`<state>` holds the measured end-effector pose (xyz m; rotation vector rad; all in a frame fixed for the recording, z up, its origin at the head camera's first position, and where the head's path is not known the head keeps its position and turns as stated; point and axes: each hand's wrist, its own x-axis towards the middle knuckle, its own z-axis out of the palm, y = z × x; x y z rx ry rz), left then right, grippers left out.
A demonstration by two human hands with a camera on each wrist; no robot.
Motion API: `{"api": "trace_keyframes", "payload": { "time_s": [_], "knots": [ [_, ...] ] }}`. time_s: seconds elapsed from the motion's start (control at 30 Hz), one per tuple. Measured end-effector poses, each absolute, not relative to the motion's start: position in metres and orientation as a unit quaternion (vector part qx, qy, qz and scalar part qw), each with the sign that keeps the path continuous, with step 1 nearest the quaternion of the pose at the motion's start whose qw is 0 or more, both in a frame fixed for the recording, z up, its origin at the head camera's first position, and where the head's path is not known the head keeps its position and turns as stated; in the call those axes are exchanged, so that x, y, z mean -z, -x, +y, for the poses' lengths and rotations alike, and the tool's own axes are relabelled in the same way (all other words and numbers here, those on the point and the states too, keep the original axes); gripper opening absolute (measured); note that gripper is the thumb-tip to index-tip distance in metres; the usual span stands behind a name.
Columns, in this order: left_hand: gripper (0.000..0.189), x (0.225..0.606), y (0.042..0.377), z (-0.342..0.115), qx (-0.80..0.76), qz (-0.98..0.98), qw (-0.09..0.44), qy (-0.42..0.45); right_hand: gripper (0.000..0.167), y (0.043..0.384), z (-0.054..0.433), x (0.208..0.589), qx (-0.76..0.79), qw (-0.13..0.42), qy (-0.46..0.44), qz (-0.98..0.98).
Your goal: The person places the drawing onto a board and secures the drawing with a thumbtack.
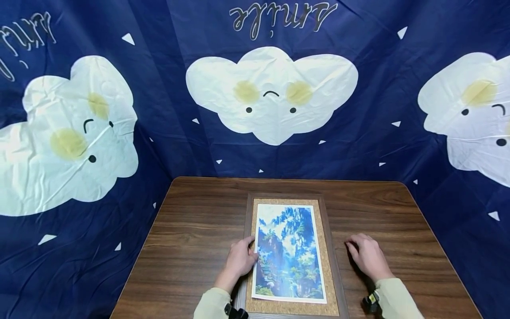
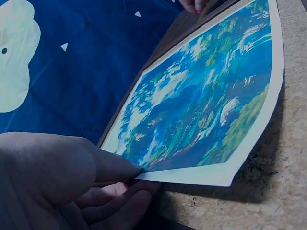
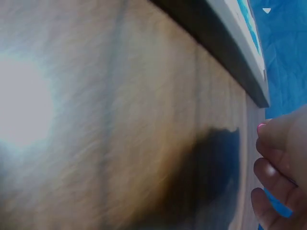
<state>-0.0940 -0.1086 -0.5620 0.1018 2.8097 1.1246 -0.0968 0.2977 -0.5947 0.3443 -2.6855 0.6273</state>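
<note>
A printed picture (image 1: 290, 257) of blue mountains and a waterfall, with a white border, lies over a cork board (image 1: 295, 307) in a brown frame. My left hand (image 1: 241, 258) pinches the sheet's left edge between thumb and fingers. In the left wrist view, a corner of the picture (image 2: 192, 124) lifts off the cork (image 2: 259, 211) and casts a shadow. To the right of the board, my right hand (image 1: 368, 254) is over the table with fingers loosely bent. A pink spot shows at one of its fingertips (image 3: 262, 127); no held thing is discernible.
The board rests on a dark wooden table (image 1: 191, 230) with rounded back corners. Behind and beside it hangs a navy cloth (image 1: 159, 88) printed with white clouds and small triangles. Both wrists wear small black cameras (image 1: 371, 302) at the sleeve cuffs.
</note>
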Motion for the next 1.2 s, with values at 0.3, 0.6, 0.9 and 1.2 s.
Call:
{"api": "trace_keyframes", "payload": {
  "time_s": [0.3, 0.6, 0.9, 1.2],
  "knots": [
    [0.055, 0.563, 0.094, -0.106, -0.363, 0.930, 0.053, -0.013, 0.009, 0.115, 0.276, 0.578, -0.239, 0.138, -0.114, -0.954],
    [0.055, 0.563, 0.093, -0.103, -0.360, 0.931, 0.053, -0.009, 0.008, 0.131, 0.252, 0.576, -0.273, 0.133, -0.127, -0.944],
    [0.056, 0.559, 0.091, -0.101, -0.363, 0.930, 0.052, -0.003, 0.008, 0.147, 0.235, 0.568, -0.309, 0.117, -0.130, -0.935],
    [0.053, 0.561, 0.089, -0.101, -0.369, 0.928, 0.046, -0.014, 0.010, 0.164, 0.215, 0.563, -0.325, 0.084, -0.130, -0.933]
  ]
}}
